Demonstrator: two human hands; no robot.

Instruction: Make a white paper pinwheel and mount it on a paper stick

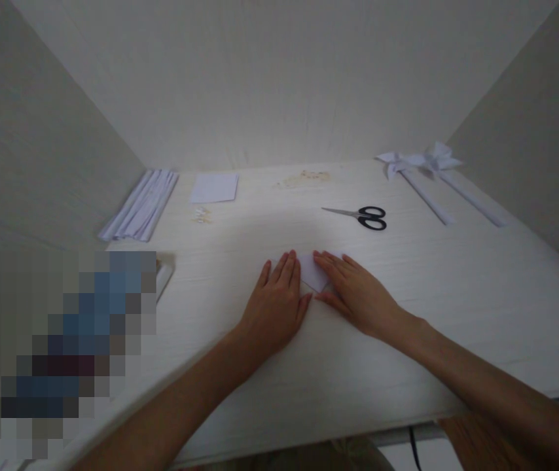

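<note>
Both my hands lie flat on a small folded white paper (313,273) near the middle of the white table (456,294). My left hand (275,306) covers the paper's left part, fingers stretched out together. My right hand (355,293) presses the right part, fingers also flat and extended. Only a small wedge of the paper shows between the two hands.
Black-handled scissors (364,216) lie beyond my right hand. Finished white paper pinwheels (427,171) on sticks rest at the back right. A stack of white paper strips (141,204), a white sheet (214,188) and small pins (201,215) sit at the back left. Walls enclose three sides.
</note>
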